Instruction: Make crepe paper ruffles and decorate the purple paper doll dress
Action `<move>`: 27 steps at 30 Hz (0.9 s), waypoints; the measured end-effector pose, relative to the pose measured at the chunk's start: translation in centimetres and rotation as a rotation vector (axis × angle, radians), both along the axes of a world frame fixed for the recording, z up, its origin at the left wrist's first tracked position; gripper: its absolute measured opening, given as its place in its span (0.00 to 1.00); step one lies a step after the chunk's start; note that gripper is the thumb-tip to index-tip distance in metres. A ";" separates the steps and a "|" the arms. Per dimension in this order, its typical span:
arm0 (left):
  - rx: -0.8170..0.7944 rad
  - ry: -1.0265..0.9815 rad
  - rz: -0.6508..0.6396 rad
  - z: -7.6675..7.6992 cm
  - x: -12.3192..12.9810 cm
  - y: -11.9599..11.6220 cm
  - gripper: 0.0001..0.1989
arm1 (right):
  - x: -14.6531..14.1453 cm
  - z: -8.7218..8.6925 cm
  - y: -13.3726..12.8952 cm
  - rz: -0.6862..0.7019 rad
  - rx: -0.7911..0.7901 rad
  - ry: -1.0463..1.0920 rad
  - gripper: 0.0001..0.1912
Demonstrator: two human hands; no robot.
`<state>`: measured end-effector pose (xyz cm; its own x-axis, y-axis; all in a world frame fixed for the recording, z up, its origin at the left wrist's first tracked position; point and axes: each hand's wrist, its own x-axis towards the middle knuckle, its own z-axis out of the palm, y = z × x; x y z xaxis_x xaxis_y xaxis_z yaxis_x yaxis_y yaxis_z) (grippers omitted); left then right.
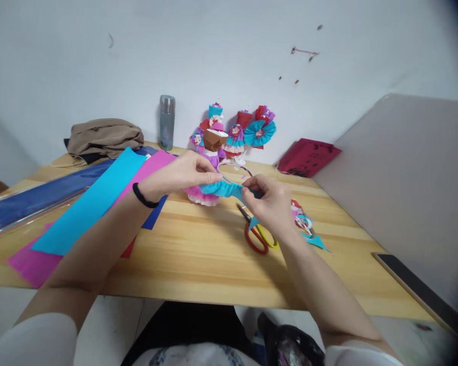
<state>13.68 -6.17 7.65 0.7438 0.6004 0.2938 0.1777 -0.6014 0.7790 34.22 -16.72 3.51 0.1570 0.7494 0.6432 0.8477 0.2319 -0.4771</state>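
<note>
Between my two hands stretches a gathered strip of light-blue crepe paper (226, 189), held above the table. My left hand (191, 174) pinches its left end between thumb and fingers. At the other end, my right hand (269, 201) is closed on the strip with thumb and forefinger. Just behind the strip is a roll of tape (234, 172), partly covered by the hands. A paper doll figure with a pink ruffled skirt (204, 195) stands behind my left fingers. Below my right hand lie scissors with red and yellow handles (256, 239), partly hidden by it.
Blue crepe paper (87, 208) and pink crepe paper (34, 259) lie at left, by a long blue packet (41, 188). Behind stand a flask (167, 122), folded brown cloth (105, 137) and paper flower figures (259, 131). At right are a dark-red bag (307, 157), paper scraps (315, 240) and a phone (416, 290).
</note>
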 end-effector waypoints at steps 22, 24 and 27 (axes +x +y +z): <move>0.224 0.418 -0.037 -0.7 1.3 -1.2 0.13 | 1.1 -4.4 -0.1 0.309 -0.447 0.575 0.07; 0.256 0.445 0.033 -0.8 1.4 -1.4 0.16 | 1.3 -4.7 -0.5 0.274 -0.381 0.425 0.06; 0.263 0.392 0.033 -1.3 1.7 -1.8 0.17 | 1.4 -4.9 -1.2 0.206 -0.307 0.245 0.03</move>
<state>15.34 -8.01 6.38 0.8106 0.5685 0.1404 0.4504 -0.7584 0.4712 35.65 -17.88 -1.34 0.1051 0.9314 0.3486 0.6518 0.2002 -0.7315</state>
